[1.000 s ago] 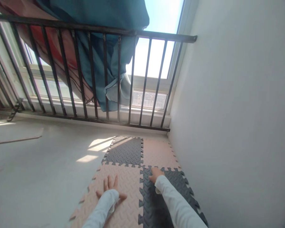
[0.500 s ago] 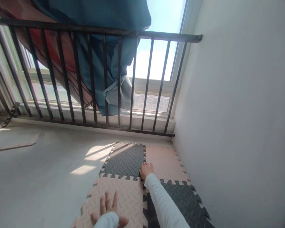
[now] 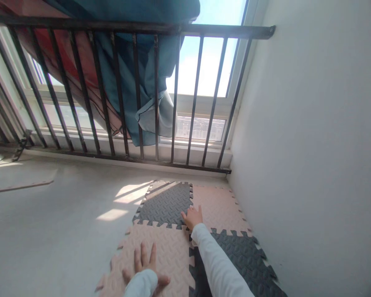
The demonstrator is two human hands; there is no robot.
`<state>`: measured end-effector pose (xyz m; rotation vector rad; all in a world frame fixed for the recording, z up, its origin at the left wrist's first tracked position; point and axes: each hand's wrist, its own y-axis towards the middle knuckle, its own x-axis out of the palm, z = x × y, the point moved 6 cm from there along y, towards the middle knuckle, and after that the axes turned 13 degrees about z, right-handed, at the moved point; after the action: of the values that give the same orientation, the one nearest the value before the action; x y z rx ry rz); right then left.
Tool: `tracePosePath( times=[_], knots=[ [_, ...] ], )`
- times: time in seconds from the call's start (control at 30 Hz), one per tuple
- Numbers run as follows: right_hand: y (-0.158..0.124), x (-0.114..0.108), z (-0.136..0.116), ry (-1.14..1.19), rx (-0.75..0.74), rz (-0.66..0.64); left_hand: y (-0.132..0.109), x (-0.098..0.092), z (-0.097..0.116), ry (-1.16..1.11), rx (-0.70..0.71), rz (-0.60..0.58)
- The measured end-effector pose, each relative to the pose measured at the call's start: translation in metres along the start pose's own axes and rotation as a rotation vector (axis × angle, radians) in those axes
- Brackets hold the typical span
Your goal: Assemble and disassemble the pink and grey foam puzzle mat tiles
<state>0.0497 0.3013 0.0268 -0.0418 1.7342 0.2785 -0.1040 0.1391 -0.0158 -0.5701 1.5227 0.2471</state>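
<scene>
**Head view: both hands on foam floor mat.** L hand [image 3: 146, 267]: palm down, fingers spread wide, flat on near pink tile [image 3: 167, 247], at 6 o'clock of frame. R hand [image 3: 192, 217]: arm stretched fwd in white sleeve [image 3: 216, 268], palm down, fingers loosely open, resting on the seam where four tiles meet.

Mat = four interlocked tiles. Rel. to R hand: far grey tile [image 3: 165, 202] at 11 o'clock, far pink tile [image 3: 218, 208] at 1 o'clock, near grey tile [image 3: 238, 260] at 5 o'clock, near pink tile at 7 o'clock.

Mat lies on concrete floor [image 3: 49, 222], in the corner btw. wall [image 3: 312, 144] at 3 o'clock and black railing [image 3: 126, 28] at 12 o'clock. Blue cloth [image 3: 126, 82] and red cloth [image 3: 64, 49] hang behind the bars.
</scene>
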Motion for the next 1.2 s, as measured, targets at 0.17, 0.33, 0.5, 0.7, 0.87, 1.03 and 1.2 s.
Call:
tracePosePath(
  times=[0.17,0.33,0.5,0.7,0.87,1.03,1.2],
  knots=[
    [0.029,-0.003,0.010,0.041,0.033,0.033,0.003,0.009,0.001,-0.018,-0.004,0.052],
    [0.057,0.013,0.012,0.044,0.047,-0.073,0.003,0.010,0.002,0.046,-0.039,0.102],
    [0.073,0.020,0.004,0.014,0.032,-0.085,0.003,0.011,0.001,-0.009,-0.012,0.080],
    [0.076,0.014,0.004,-0.066,0.042,0.001,0.007,0.019,-0.001,-0.044,-0.012,0.087],
    [0.071,0.010,0.005,-0.073,0.023,0.031,0.005,0.019,-0.003,-0.033,-0.035,0.111],
    [0.061,0.015,0.007,-0.064,0.010,0.066,0.005,0.021,-0.006,-0.102,0.003,0.149],
    [0.067,0.014,0.008,-0.029,0.027,0.041,0.005,0.022,-0.006,-0.115,-0.001,0.166]
  ],
)
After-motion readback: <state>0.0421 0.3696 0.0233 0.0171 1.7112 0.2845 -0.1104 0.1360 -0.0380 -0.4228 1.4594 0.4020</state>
